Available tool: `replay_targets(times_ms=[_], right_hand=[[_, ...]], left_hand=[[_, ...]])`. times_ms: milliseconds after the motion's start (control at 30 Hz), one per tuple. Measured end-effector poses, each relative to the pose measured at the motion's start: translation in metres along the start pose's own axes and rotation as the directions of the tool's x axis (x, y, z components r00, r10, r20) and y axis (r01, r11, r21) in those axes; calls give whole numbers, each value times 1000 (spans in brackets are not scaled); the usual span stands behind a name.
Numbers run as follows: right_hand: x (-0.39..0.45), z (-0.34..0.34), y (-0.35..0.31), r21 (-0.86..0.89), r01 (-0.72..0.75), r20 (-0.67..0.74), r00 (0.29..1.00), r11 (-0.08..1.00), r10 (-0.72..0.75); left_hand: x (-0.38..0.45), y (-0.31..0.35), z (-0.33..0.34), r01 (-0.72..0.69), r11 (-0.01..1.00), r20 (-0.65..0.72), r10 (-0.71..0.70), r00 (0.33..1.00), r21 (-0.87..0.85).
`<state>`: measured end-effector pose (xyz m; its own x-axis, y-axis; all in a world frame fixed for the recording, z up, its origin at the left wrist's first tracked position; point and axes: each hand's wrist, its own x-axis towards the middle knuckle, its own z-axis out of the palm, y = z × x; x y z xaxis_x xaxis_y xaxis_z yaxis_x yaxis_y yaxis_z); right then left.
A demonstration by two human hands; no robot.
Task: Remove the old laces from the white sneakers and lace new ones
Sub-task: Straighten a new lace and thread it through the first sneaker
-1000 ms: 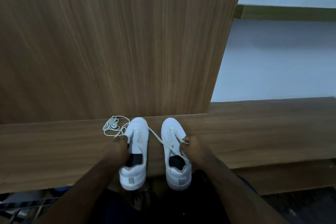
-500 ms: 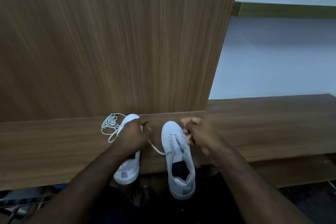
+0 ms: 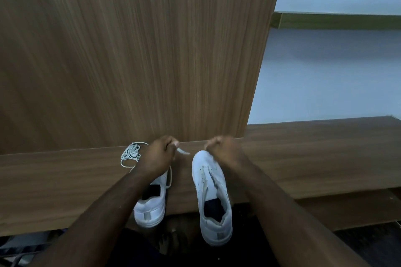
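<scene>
Wooden ledge point(image 3: 314, 158) under wood panel point(image 3: 130, 50), white sneakers point(image 3: 211, 191), left hand point(image 3: 159, 156) pinching lace point(image 3: 182, 151), right hand point(image 3: 223, 149) curled, contents unclear

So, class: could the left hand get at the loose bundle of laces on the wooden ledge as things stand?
Probably yes. The lace bundle lies in the open just left of the left hand, with nothing between them. But that hand already pinches a lace end, which it might need to drop first.

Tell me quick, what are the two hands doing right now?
Left hand: closed, pinching a white lace by its end.
Right hand: fingers curled above the right sneaker; whether it holds anything cannot be told.
</scene>
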<state>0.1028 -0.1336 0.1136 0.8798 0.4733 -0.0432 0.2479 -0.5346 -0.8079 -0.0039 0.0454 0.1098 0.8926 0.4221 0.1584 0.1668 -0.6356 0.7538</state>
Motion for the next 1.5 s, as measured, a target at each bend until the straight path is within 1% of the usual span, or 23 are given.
replay_targets(times_ms=[67, 133, 200, 233, 267, 333, 400, 500, 567, 700, 833, 1000, 1233, 1500], right_hand=[[-7, 22, 21, -150, -44, 109, 992, 988, 60], [-12, 42, 34, -269, -50, 113, 990, 962, 83], [-14, 53, 40, -313, -56, 95, 991, 948, 91], [-14, 56, 44, -294, -67, 87, 992, 953, 96], [-13, 56, 47, -218, -108, 82, 988, 970, 128], [-15, 54, 54, 5, -229, 100, 969, 974, 227], [-19, 55, 58, 173, -312, 159, 945, 934, 286], [-19, 60, 66, 314, -367, 210, 926, 876, 313], [-18, 63, 69, 364, -389, 228, 918, 847, 324], [-12, 67, 73, 364, -400, 258, 911, 841, 322], [-9, 71, 74, 405, -442, 276, 894, 800, 353], [-9, 73, 78, 415, -426, 267, 902, 804, 340], [-15, 74, 76, 428, -404, 258, 912, 808, 320], [-18, 70, 74, 443, -401, 275, 912, 802, 304]], left_hand=[[-1, -15, 8, 53, 997, 17, -54, 998, 59], [-2, -23, 19, 85, 990, 37, -90, 995, 114], [-3, -22, 29, 120, 979, 40, -129, 991, 167], [-4, -20, 33, 140, 973, 24, -147, 989, 186], [-5, -18, 36, 160, 971, 8, -164, 986, 177], [-8, -15, 43, 192, 976, 18, -195, 981, 102], [-12, -14, 52, 204, 978, 40, -206, 978, 53], [-19, -20, 70, 244, 970, 3, -244, 970, 22], [-26, -25, 79, 288, 957, -46, -288, 957, 14], [-35, -33, 91, 307, 950, -51, -309, 950, -49], [-36, -40, 100, 314, 949, -71, -314, 947, -21], [-33, -43, 102, 325, 946, -121, -322, 939, 6], [-36, -44, 98, 352, 936, -124, -350, 929, -7], [-36, -41, 98, 331, 943, -107, -331, 938, -20]])
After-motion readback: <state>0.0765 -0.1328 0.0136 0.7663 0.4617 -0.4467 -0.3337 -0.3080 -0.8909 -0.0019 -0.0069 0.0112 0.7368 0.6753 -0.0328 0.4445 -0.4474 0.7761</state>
